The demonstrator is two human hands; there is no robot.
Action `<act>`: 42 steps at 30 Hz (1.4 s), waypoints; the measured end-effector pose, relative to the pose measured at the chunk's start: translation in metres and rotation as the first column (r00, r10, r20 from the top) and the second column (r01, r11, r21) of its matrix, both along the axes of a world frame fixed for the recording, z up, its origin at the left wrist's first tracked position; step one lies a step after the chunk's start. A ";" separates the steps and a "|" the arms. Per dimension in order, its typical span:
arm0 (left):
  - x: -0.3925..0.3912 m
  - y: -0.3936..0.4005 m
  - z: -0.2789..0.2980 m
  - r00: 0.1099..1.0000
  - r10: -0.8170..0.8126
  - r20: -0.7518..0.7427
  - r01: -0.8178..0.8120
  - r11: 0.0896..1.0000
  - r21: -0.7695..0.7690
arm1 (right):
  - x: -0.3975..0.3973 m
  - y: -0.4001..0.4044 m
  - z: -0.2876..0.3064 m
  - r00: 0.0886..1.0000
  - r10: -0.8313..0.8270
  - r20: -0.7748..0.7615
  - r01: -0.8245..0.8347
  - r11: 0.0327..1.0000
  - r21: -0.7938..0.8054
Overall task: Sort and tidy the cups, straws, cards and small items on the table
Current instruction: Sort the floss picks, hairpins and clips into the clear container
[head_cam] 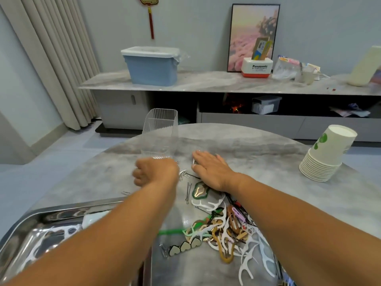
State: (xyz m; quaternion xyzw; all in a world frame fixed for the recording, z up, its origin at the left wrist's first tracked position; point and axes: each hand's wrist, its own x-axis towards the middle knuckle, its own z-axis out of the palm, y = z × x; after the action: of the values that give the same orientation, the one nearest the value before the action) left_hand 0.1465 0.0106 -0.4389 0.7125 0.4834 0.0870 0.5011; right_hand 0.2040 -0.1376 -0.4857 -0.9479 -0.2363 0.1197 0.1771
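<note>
Head view: my left hand (155,171) curls, blurred, at the clear ribbed plastic cup's (159,134) base; whether it grips anything, I cannot tell. My right hand (212,169) lies flat on the grey marble table (257,153). Silver paper clips (183,174) lie between both hands, nearer the left.

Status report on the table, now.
Left hand curled beside clear ribbed container, grip unclear. Right hand flat on table. Clip pile unsorted between forearms.

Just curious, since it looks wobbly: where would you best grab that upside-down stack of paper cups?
Grip the paper cup stack low, around the nested rims, coming from its left side. It leans right, bases up, so curling the fingers around the wide bottom probably keeps the stack together.
</note>
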 end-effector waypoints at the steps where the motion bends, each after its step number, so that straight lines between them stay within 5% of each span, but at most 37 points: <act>1: -0.011 -0.021 -0.003 0.991 -0.114 -0.076 0.116 0.993 0.018 | 0.001 0.000 -0.001 1.000 0.013 0.002 -0.013 0.999 -0.035; 5: -0.035 -0.060 -0.025 0.892 -0.387 -0.232 0.438 0.866 0.241 | -0.003 -0.001 0.002 0.997 0.073 -0.004 -0.073 0.993 -0.088; 9: -0.032 -0.059 -0.038 0.875 -0.403 -0.270 0.482 0.781 0.397 | -0.004 -0.004 0.001 0.998 0.068 -0.007 -0.068 0.996 -0.054; 13: -0.029 -0.043 -0.052 0.856 -0.431 -0.288 0.507 0.583 0.635 | -0.001 -0.007 -0.002 0.998 0.039 -0.045 -0.038 0.999 0.034; 26: -0.014 -0.034 -0.059 0.606 -0.706 -0.367 0.718 0.288 0.633 | -0.005 -0.019 0.007 0.987 0.122 -0.105 -0.111 0.988 0.104; 32: -0.053 -0.040 -0.056 0.506 -0.810 -0.297 0.777 0.279 0.564 | -0.050 -0.040 0.016 0.985 0.133 -0.107 -0.123 0.988 0.097; 37: -0.091 -0.049 -0.042 0.449 -0.880 -0.156 0.847 0.363 0.387 | -0.105 -0.054 0.031 0.978 0.110 -0.180 -0.094 0.991 0.095; 40: -0.107 -0.050 -0.035 0.579 -0.808 -0.107 0.764 0.492 0.419 | -0.134 -0.071 0.034 0.979 -0.202 -0.040 0.205 0.936 0.285; 42: -0.112 -0.048 -0.036 0.687 -0.709 -0.163 0.668 0.527 0.525 | -0.147 -0.090 0.026 0.871 -0.489 0.046 0.433 0.809 0.398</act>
State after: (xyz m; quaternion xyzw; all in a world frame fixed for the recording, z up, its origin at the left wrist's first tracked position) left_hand 0.0344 -0.0375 -0.4752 0.9522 0.0986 0.0412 0.2861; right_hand 0.0572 -0.2279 -0.4595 -0.9312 -0.0295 -0.0440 0.3607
